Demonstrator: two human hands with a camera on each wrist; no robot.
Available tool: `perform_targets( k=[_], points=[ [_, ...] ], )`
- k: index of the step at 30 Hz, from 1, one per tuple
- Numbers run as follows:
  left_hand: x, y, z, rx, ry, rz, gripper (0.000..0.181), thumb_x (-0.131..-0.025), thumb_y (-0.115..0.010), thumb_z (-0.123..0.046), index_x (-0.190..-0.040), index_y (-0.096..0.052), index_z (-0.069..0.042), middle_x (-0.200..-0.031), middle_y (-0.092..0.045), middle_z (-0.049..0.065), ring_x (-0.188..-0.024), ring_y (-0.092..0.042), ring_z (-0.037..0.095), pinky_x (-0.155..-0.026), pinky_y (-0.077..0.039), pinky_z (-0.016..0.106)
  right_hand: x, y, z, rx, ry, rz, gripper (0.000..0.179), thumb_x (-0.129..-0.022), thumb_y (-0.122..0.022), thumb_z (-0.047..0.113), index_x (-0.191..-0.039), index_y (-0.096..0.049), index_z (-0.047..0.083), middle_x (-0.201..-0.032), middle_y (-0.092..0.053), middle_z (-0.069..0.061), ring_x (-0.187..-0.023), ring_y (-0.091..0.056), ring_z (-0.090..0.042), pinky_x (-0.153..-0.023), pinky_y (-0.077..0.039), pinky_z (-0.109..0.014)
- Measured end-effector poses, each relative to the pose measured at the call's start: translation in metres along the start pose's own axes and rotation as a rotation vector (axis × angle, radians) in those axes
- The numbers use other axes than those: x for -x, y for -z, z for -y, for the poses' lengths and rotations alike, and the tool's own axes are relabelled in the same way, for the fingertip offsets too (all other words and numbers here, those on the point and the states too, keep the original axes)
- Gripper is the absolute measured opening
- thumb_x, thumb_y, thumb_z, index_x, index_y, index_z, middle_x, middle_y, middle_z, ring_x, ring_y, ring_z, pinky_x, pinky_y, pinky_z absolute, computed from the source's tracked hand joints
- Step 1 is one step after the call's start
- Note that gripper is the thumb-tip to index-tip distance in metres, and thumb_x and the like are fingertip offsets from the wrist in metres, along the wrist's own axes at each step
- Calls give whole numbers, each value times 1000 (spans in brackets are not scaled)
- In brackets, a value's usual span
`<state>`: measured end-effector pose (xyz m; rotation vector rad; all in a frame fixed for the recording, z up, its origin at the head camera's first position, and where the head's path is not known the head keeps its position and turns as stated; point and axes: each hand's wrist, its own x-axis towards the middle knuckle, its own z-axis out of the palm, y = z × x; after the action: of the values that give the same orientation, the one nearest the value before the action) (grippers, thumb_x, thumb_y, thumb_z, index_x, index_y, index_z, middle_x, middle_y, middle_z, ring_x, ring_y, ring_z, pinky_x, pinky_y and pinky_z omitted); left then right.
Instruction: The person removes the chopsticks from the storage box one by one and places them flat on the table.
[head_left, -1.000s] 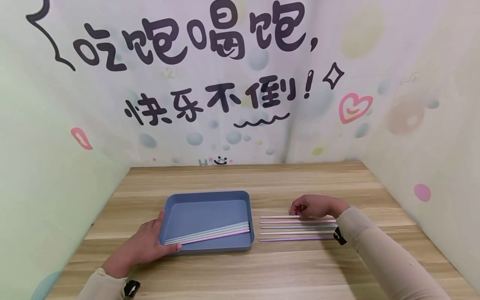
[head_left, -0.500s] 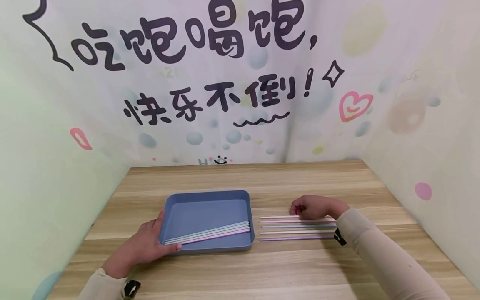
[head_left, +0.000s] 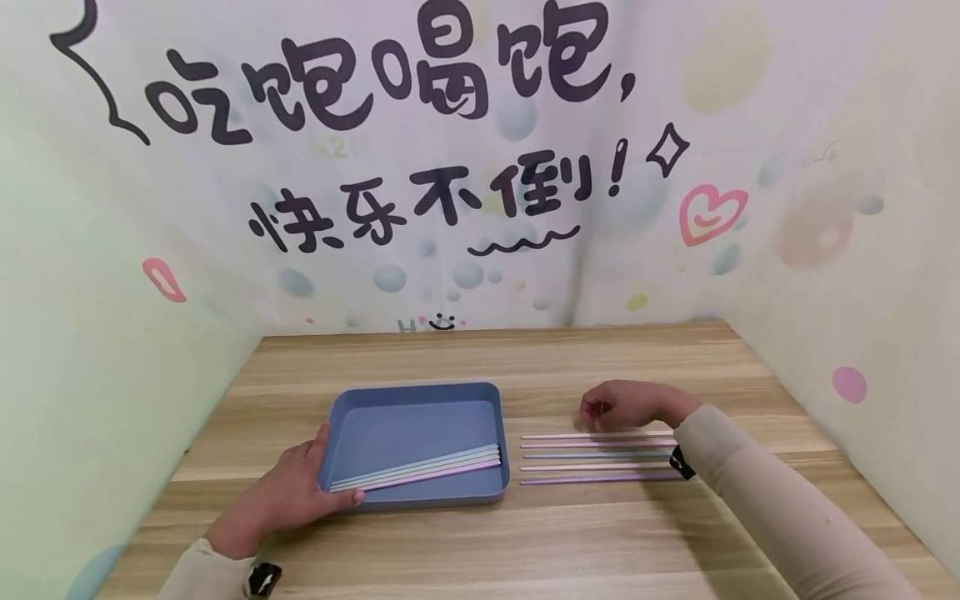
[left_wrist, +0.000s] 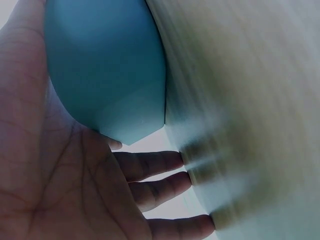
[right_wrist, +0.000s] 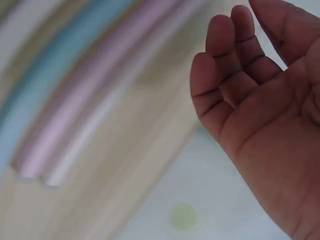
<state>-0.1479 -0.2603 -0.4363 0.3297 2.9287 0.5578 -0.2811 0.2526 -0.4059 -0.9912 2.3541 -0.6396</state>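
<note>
A blue-grey rectangular tray (head_left: 420, 417) lies on the table, with several pastel chopsticks (head_left: 427, 467) slanting along its near side. My left hand (head_left: 292, 487) holds the tray's near left corner, thumb over the near rim and fingers along the outer left side. In the left wrist view, fingertips (left_wrist: 182, 160) touch the table beside the tray (left_wrist: 110, 65). Further right, more chopsticks (head_left: 570, 457) lie in a parallel row. Just above the row's far side is my right hand (head_left: 626, 406), fingers loosely curled; no chopstick shows in its grasp in the right wrist view.
The wooden table (head_left: 465, 550) meets a printed cloth wall (head_left: 420, 275) at the back, with side walls left and right. A narrow strip of table separates the tray from the chopstick row. My right forearm (head_left: 780, 500) reaches over the table's right side.
My right hand has risen slightly off the farthest chopstick, with its fingertips blurred by motion. The left hand and tray stay in place.
</note>
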Motion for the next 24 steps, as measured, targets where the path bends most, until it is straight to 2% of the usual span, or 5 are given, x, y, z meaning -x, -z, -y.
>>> perform_targets(
  k=[5, 9, 15, 24],
  points=[
    [0, -1, 0, -4, -3, -1, 122, -80, -68, -67, -151, -12, 14, -137, -39, 44, -126, -41, 56, -97, -40, 62, -16, 5, 23, 72, 54, 12, 10, -92, -59, -3, -98, -64, 4, -85, -55, 6, -79, -51, -10, -72, -44, -29],
    [0, -1, 1, -5, 2, 5, 122, -79, -68, -67, -151, -12, 14, -137, -38, 44, -126, -41, 56, -96, -40, 62, -36, 5, 49, 101, 61, 51, 10, -94, -60, 0, -101, -66, 5, -84, -56, 8, -78, -52, -9, -71, -45, -29],
    [-1, 0, 0, -4, 4, 8, 123, -79, -69, -67, -151, -11, 14, -137, -38, 45, -126, -40, 57, -96, -40, 63, -68, 3, 85, 96, 101, 108, 11, -95, -61, 3, -104, -67, 6, -85, -58, 7, -80, -53, -10, -72, -46, -29],
    [1, 3, -3, 0, 15, 26, 122, -80, -70, -65, -151, -10, 14, -138, -38, 44, -126, -40, 56, -97, -40, 62, -111, -5, 122, 91, 165, 176, 14, -97, -61, 6, -109, -67, 3, -87, -58, 6, -80, -52, -8, -73, -46, -25]
  ],
)
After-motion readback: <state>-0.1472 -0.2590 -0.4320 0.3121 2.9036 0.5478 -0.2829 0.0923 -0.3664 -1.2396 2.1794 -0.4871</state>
